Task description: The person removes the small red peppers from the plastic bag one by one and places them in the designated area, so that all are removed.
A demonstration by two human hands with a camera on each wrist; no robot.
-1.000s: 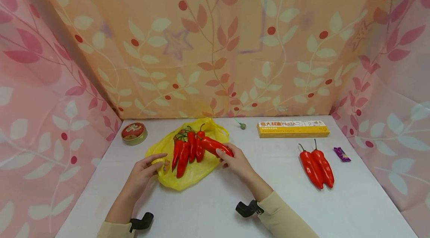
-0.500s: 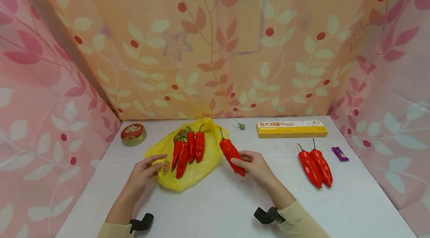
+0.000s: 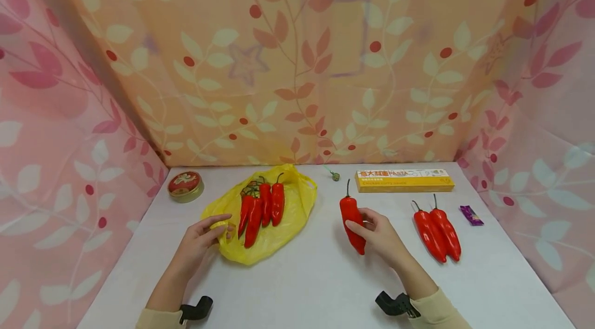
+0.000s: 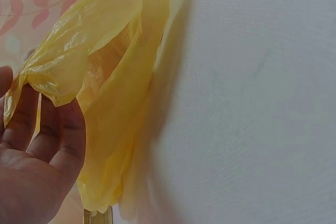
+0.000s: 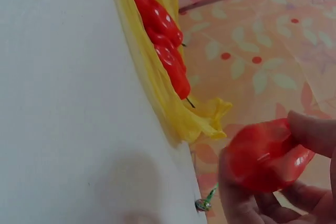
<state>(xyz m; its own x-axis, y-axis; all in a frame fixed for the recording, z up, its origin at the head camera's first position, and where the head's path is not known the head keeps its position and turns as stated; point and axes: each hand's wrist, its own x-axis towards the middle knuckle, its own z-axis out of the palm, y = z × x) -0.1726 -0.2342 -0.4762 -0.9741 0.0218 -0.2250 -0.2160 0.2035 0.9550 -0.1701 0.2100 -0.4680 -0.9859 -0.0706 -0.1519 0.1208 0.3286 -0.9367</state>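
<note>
Right hand (image 3: 378, 233) wrapped around a red pepper (image 3: 350, 220), fingers and thumb curled round its body, stem up, carried above the white table (image 3: 316, 282) between the yellow bag (image 3: 288, 215) and the pair of peppers (image 3: 437, 233) lying to the right. Left hand (image 3: 200, 241) with fingers nearly straight on the bag's near-left edge, pinning the thin plastic down rather than gripping it; in the wrist view the film draped loosely over the fingers (image 4: 58, 135). Three more peppers (image 3: 260, 210) lying together inside the bag. Probably mid-transfer, from bag toward the laid-out pair. Best done by keeping the grip around the thick middle, not the stem, and lowering flat beside the two already down, stems pointing the same way toward the pasta box (image 3: 404, 180), close but without nudging them. Worth keeping the left hand's light pressure on the bag so the plastic stays open and does not slide. Farther off: a round tin (image 3: 185, 184) at back left, a purple wrapper (image 3: 471, 214) near the right edge.
</note>
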